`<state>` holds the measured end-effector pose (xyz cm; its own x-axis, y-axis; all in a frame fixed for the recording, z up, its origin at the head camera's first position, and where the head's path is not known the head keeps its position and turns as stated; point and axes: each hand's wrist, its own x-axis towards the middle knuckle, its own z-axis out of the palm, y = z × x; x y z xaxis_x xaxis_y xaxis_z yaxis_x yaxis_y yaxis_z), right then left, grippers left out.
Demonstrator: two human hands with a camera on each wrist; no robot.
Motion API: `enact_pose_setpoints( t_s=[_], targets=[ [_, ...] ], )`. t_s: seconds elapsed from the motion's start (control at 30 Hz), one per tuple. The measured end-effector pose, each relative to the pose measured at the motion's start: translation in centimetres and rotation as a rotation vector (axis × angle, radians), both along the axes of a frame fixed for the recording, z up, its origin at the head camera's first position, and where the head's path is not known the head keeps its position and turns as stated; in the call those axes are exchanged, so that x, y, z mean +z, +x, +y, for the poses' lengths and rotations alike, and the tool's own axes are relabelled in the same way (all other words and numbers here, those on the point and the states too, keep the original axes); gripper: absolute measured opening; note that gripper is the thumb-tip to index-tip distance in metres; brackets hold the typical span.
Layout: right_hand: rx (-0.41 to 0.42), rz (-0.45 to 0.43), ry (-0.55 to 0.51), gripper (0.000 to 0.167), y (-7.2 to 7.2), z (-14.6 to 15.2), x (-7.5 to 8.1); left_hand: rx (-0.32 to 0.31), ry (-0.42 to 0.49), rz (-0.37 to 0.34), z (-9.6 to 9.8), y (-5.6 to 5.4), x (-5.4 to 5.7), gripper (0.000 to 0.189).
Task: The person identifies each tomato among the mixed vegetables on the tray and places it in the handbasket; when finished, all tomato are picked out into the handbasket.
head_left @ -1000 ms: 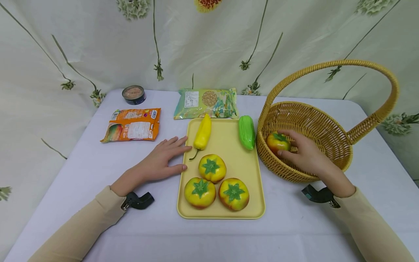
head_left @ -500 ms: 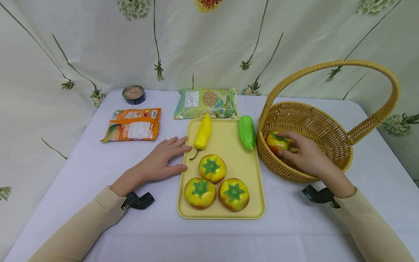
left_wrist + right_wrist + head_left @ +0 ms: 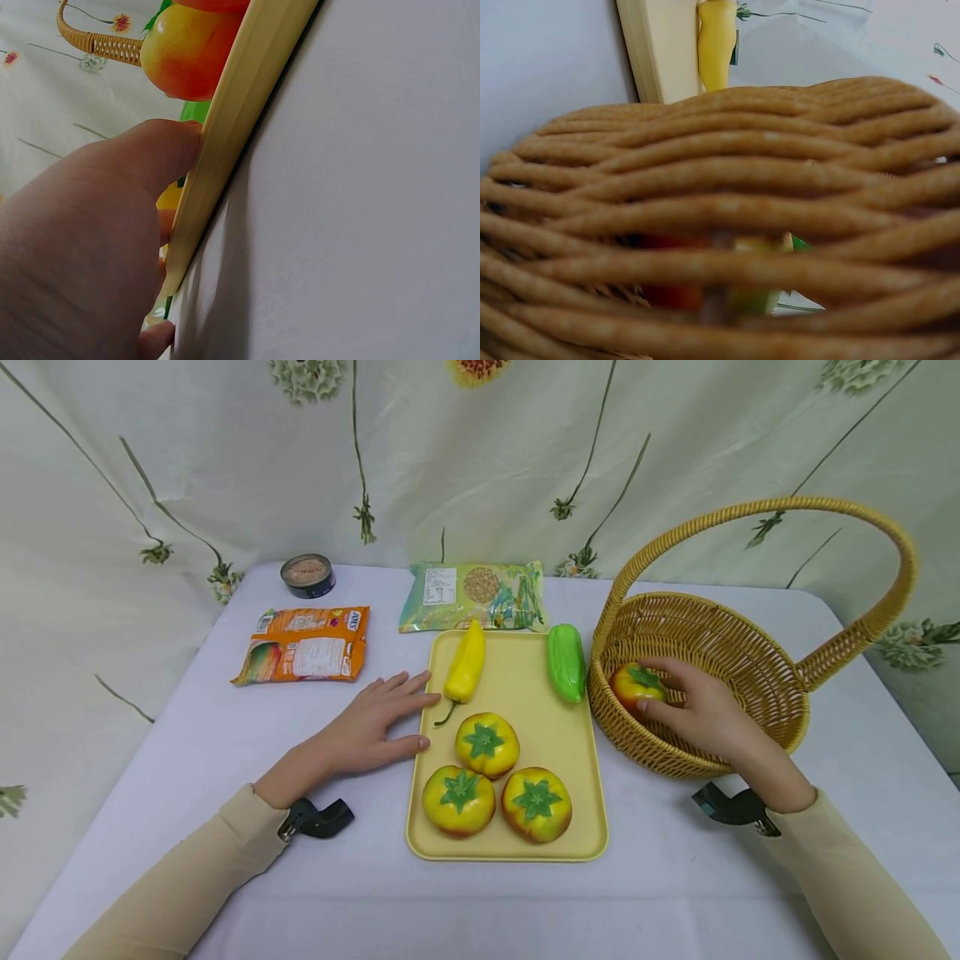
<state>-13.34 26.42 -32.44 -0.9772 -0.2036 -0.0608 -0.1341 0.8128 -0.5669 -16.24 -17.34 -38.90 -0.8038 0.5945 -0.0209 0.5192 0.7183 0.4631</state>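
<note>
In the head view my right hand [image 3: 701,706] reaches into the wicker basket [image 3: 720,618] and grips a yellow-red persimmon [image 3: 630,683] between thumb and fingers, near the basket's left wall. The right wrist view is mostly blocked by the basket's weave [image 3: 727,180]. My left hand [image 3: 371,727] lies spread at the left edge of the yellow tray [image 3: 577,752]. Its thumb [image 3: 169,146] touches the tray rim in the left wrist view. On the tray sit three persimmons [image 3: 487,745], a yellow pepper [image 3: 465,667] and a green pepper [image 3: 566,664], which overlaps the right rim.
Behind the tray lies a green food packet [image 3: 472,597]. An orange snack bag [image 3: 303,645] and a small round tin [image 3: 307,575] are at the back left. The basket's tall arched handle [image 3: 757,508] rises above my right hand. A flower-printed cloth [image 3: 480,460] hangs behind the table.
The persimmon in my right hand tips slightly and turns back, its leaf shifting, and the thumb moves a little over it. The left hand and the things on the tray stay in place.
</note>
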Motion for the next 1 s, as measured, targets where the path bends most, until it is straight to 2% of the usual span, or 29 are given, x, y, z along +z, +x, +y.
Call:
enact_pose_setpoints(
  t_s=[0.43, 0.7, 1.0],
  targets=[
    [-0.012, -0.003, -0.026, 0.059, 0.1, 0.2, 0.2, 0.003, 0.000, -0.002, 0.0, 0.0, 0.0, 0.064],
    [-0.024, 0.016, -0.020, 0.063, 0.5, 0.2, 1.0, 0.001, 0.006, 0.006, 0.0, 0.0, 0.1, 0.063],
    [-0.035, 0.112, -0.111, 0.057, 1.7, 0.3, 2.3, -0.002, 0.014, 0.002, 0.0, 0.1, 0.2, 0.063]
  ],
)
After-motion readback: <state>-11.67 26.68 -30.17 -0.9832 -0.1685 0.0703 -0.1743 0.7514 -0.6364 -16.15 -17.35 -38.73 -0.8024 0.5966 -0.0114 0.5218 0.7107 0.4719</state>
